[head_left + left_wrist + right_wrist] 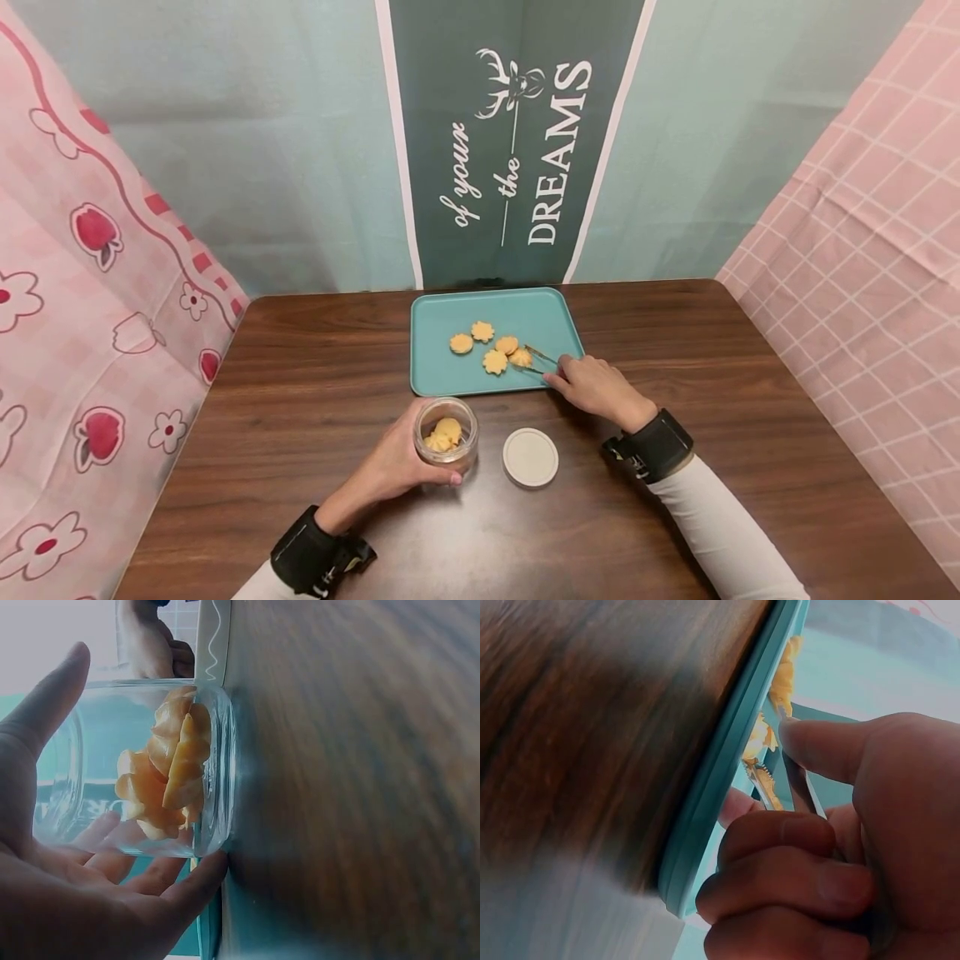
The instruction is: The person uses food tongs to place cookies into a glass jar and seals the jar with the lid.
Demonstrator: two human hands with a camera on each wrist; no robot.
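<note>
Starting at lower left of the head view, my left hand (397,467) is wrapping around the glass jar (446,433), thumb on one side and fingers curling under the other; the left wrist view is showing the same loose cradle rather than a firm clamp. The jar is standing on the wooden table (300,392), lid off, already holding several flower-shaped cookies (169,772). I am judging that a nudge from the other arm could be tipping it, since my fingers are only lightly bearing on the glass.

Just right of the jar, lower centre, the white lid (530,457) is lying flat on the table, apart from both hands. It is sitting in the path between tray and jar, so a low pass could be knocking it.

In the centre of the frame the teal tray (442,383) is carrying five loose cookies. At its right side my right hand (596,387) is pinching metal tongs (538,358), thumb and curled fingers squeezing the arms together, tips closing on the rightmost cookie (521,358). The right wrist view is showing serrated tips beside a cookie edge, though I cannot tell how deep the bite is. My worry is a shallow edge grip letting the cookie drop, or too hard a squeeze crumbling it.
</note>
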